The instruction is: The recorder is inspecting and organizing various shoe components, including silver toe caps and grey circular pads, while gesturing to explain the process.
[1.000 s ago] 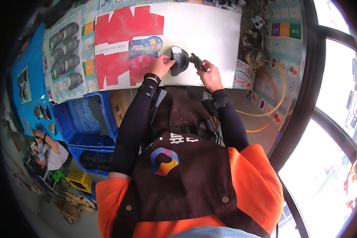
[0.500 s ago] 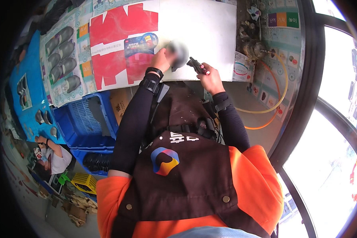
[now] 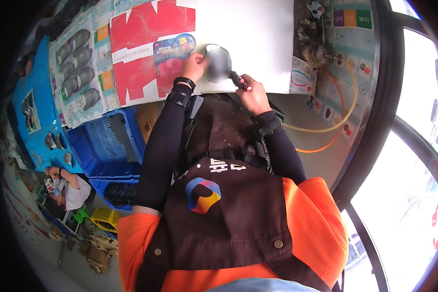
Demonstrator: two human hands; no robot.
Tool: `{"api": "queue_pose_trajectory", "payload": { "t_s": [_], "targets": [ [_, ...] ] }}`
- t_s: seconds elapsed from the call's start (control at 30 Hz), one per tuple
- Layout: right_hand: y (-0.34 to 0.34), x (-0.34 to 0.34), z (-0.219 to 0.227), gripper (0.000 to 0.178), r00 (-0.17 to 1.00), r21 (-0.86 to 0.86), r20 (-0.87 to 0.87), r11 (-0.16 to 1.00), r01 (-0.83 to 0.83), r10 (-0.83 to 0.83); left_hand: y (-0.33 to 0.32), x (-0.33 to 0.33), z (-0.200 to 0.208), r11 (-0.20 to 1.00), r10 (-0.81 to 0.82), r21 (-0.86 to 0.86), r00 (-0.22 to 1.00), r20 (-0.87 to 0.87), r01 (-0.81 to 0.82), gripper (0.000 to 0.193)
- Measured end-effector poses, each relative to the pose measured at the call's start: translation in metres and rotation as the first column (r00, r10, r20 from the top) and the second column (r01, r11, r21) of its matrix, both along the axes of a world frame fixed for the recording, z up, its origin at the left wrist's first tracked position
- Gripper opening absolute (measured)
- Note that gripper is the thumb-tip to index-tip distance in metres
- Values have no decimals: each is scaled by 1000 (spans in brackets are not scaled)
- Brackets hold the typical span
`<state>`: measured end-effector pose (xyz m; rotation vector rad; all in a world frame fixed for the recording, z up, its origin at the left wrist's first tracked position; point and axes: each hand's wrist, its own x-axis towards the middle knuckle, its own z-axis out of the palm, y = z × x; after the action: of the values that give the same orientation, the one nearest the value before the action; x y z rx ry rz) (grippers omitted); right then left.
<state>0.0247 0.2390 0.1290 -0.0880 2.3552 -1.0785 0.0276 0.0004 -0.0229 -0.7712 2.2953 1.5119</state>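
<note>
In the head view I have both bare hands over the near part of a white board (image 3: 263, 44). The dark, rounded piece (image 3: 219, 63) sits between them, blurred, with a pale patch at its upper left. My read on the left hand (image 3: 193, 69): fingers pinched at the piece's left edge, apparently grasping it, though the blur hides the exact contact. The right hand (image 3: 254, 99) is curled around a dark tool with red parts (image 3: 236, 79); the tool's tip points up and left to the piece's lower right edge, and I cannot tell whether it touches.

For edges, I see the board's near edge running just below the piece, with the right hand reaching over it. Plain white surface extends beyond the piece and to its right, as far as the board's right edge. Close to the left hand, on its far left side, I have a blue oval print (image 3: 174, 46) and the red printed shapes (image 3: 153, 24). Past the right edge, yellow and orange hoses (image 3: 349, 114) loop down. A blue crate (image 3: 90, 168) stands below the board, left of the left forearm.
</note>
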Motion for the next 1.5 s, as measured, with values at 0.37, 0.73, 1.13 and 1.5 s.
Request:
{"api": "queue_pose_trajectory", "payload": {
  "t_s": [0.37,0.73,1.13,1.5],
  "targets": [
    [-9,-11,10,23,999,-8,11,999,-43,43,-11,-3,14,987,69,137,992,106,-84,38],
    [4,12,2,17,999,117,16,992,-52,50,-14,-5,8,979,17,199,994,105,-38,39],
    [-22,14,10,22,994,1,107,1000,11,-11,-6,-84,73,626,-778,-544,494,-388,559,30],
    [-56,14,-8,25,981,8,92,985,171,-171,18,-152,79,-123,-977,-362,-48,208,924,36]
  ]
}}
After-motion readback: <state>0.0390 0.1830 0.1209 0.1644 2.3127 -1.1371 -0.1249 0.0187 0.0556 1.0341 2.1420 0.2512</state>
